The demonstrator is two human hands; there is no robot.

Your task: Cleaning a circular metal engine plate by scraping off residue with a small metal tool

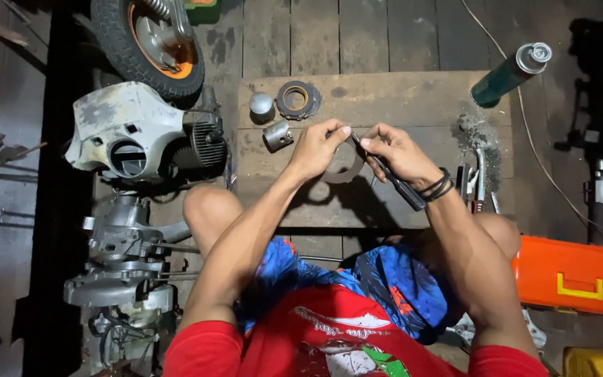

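My left hand [319,146] pinches a small thin part at its fingertips, too small to name. My right hand [398,152] grips a dark-handled tool [393,180] and sets its tip against that small part, just above a wooden board [385,98]. A metal piston [278,135] lies on the board just left of my left hand. Beyond it sit a rounded metal cap [261,103] and a dark toothed ring [298,99]. Black bands circle my right wrist.
A scooter engine and grey casing [130,136] with a wheel [149,43] stand at the left. A green spray can [511,73] lies at the board's far right, with metal debris and hand tools [477,178] below it. An orange toolbox [575,276] sits at the right.
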